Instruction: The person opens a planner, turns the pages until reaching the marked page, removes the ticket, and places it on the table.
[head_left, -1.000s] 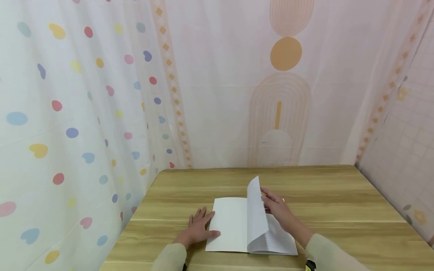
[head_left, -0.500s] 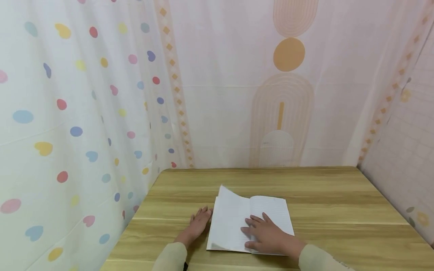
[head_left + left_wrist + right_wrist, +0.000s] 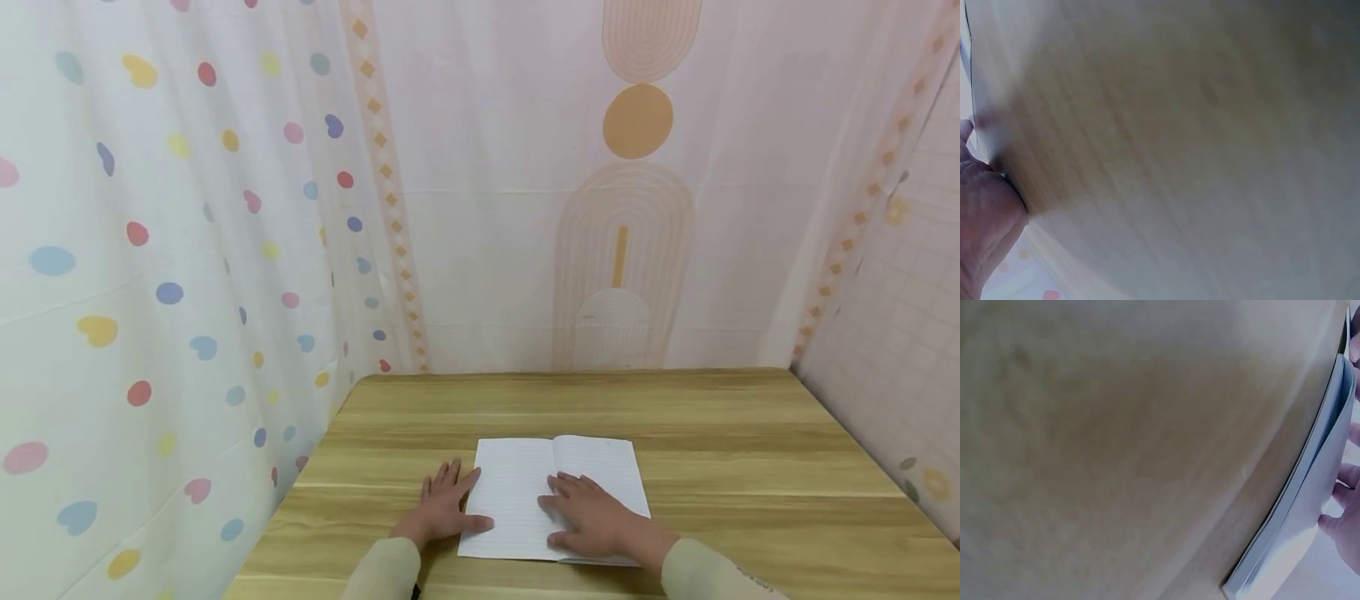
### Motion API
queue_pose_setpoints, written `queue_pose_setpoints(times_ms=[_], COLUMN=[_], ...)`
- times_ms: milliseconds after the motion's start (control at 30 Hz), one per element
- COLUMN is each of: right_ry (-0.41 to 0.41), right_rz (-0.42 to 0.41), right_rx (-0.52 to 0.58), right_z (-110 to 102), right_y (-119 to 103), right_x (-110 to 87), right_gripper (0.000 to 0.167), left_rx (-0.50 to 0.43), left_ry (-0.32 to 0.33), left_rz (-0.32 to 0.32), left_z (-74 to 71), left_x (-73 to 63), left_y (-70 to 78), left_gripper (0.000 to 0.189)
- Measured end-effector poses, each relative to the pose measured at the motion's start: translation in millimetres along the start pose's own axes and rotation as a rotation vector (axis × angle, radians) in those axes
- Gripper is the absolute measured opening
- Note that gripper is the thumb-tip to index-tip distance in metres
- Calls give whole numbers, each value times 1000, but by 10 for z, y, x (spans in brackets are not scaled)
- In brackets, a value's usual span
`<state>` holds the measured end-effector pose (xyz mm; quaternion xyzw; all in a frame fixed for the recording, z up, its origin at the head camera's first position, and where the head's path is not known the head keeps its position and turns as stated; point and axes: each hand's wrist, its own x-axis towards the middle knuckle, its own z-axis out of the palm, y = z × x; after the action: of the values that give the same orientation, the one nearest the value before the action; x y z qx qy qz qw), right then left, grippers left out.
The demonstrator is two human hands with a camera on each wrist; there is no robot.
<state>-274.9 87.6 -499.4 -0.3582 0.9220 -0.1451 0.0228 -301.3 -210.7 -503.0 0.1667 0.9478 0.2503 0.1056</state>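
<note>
A notebook with lined white pages (image 3: 517, 475) lies spread open on the wooden table. My left hand (image 3: 446, 505) is at its left edge, fingers extended, with the thumb resting on the left page and the other fingers reaching toward the tabletop. Spread over the fold and the right page, my right hand (image 3: 592, 518) presses the paper with straight fingers. In the right wrist view the notebook (image 3: 1294, 494) shows edge-on, its right pages bulging up a little near the fold. Only the heel and part of my left hand (image 3: 988, 209) appear in the left wrist view.
The wood-grain table (image 3: 720, 467) reaches back to a pale curtain (image 3: 480, 250) with arch prints. A dotted curtain (image 3: 165, 350) hangs along the left side, and another light curtain (image 3: 892, 333) along the right.
My right hand has turned a raised page from right to left and come down on the fold. The page now lies flat on the left, with my left thumb on top of it.
</note>
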Motion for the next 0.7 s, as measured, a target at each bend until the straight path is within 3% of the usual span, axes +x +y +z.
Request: queue_pose_setpoints(times_ms=[233, 400, 600, 700], right_ry=[98, 120, 162, 171], right_rz=[67, 212, 403, 457], right_rx=[35, 75, 33, 53], right_z=[-41, -109, -182, -203], right_y=[222, 457, 798, 916], right_x=[-15, -56, -133, -184], right_gripper=[62, 63, 65, 68], left_rx=[-5, -9, -12, -17], left_ry=[-5, -5, -16, -11], left_rz=[3, 0, -6, 4], left_z=[7, 2, -8, -7], left_x=[-1, -1, -1, -9], left_y=[-2, -5, -9, -11], left_gripper=[95, 96, 97, 96])
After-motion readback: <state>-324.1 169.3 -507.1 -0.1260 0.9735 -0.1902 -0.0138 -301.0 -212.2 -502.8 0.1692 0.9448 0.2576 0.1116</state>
